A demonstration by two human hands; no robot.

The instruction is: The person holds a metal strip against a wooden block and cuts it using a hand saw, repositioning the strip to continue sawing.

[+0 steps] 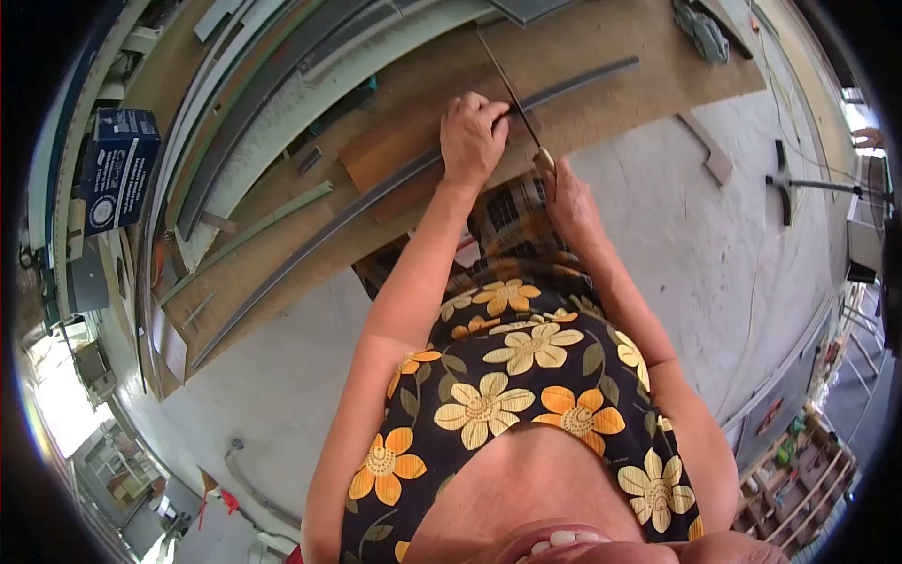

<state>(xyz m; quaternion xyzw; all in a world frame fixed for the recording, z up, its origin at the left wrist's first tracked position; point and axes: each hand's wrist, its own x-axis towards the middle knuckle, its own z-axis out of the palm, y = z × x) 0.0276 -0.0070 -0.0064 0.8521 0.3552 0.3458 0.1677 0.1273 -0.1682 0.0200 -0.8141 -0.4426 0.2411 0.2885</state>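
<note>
Black floral top point(536, 348) looming; left hand's point(470, 141) curled fingers are pinning a long grey strip point(319, 237), likely springy, best gripped near the pale-handled metal blade point(512, 92) the closed right hand point(571, 199) is clutching.

Left hand point(472, 141) pressing long dark strip point(376, 191) onto brown board point(399, 141), upper centre of frame. Right hand point(573, 199) gripping saw point(515, 94) by handle, blade crossing strip. Blue box point(120, 171) sitting upper left. Grey cloth point(701, 34) lying upper right.
</note>
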